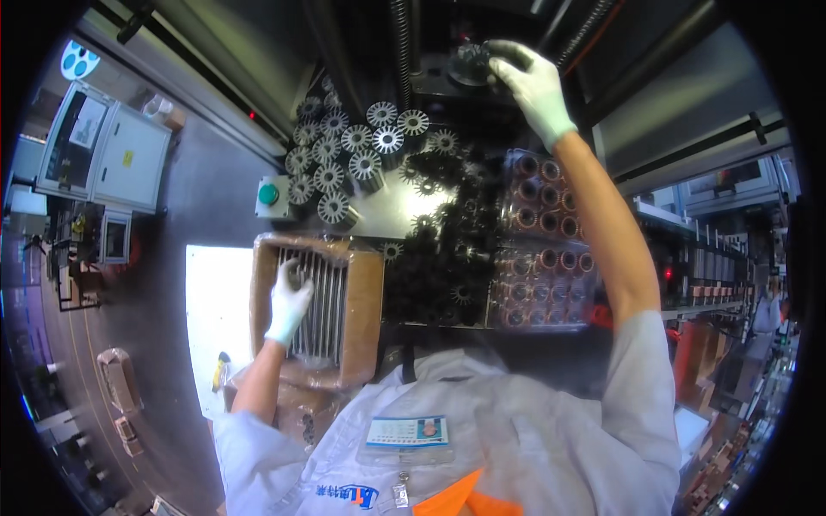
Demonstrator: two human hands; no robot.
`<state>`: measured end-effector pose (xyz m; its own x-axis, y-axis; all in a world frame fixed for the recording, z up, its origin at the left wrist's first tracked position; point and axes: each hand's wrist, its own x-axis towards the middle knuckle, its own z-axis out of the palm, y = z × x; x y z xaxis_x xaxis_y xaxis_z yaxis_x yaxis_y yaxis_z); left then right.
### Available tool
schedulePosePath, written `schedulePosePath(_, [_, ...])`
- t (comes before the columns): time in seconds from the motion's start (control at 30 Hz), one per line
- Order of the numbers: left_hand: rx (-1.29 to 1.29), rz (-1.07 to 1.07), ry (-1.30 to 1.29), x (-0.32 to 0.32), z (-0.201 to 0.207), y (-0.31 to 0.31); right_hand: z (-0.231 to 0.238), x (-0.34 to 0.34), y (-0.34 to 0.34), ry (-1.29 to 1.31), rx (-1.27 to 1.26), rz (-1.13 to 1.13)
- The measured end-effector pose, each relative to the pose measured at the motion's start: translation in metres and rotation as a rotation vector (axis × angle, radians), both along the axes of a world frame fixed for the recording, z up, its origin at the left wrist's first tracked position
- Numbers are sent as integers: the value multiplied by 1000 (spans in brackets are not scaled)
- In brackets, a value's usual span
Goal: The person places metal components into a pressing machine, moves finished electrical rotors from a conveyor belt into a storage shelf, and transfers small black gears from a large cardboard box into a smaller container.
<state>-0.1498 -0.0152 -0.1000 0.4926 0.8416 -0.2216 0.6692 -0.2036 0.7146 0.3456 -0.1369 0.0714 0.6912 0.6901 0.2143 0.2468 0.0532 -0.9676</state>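
My left hand [291,303], in a white glove with dark fingertips, is inside an open cardboard box [363,301]. Its fingers curl around a metal rod among the long metal rods [327,314] lying side by side there. Up at the machine, my gloved right hand [532,86] reaches far forward. Its thumb and fingers close on the near side of a round toothed part [471,64] on a dark fixture; the exact contact is hard to see. Between my hands, slotted metal cores [365,165] stand in stacks on a shiny metal plate [383,209].
Clear plastic trays [540,288] of copper-coloured ring parts stand on the right. Several dark toothed cores [462,295] crowd the middle. A green push button [268,194] sits left of the stacks. Machine columns [340,64] frame the far side. A white board [215,301] lies left of the box.
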Motion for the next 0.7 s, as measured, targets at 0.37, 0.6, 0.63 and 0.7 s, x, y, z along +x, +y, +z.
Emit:
schedulePosePath(0.37, [-655, 91, -210, -66, 4, -43, 8, 74, 48, -548, -449, -40])
schedulePosePath(0.6, [-155, -112, -381, 101, 90, -18, -17, 24, 13, -1008, -651, -135])
schedulePosePath(0.63, [-74, -171, -368, 140, 100, -15, -13, 28, 10, -978, -636, -116])
schedulePosePath(0.7, [-161, -193, -489, 218, 127, -21, -3, 34, 4, -981, -650, -48])
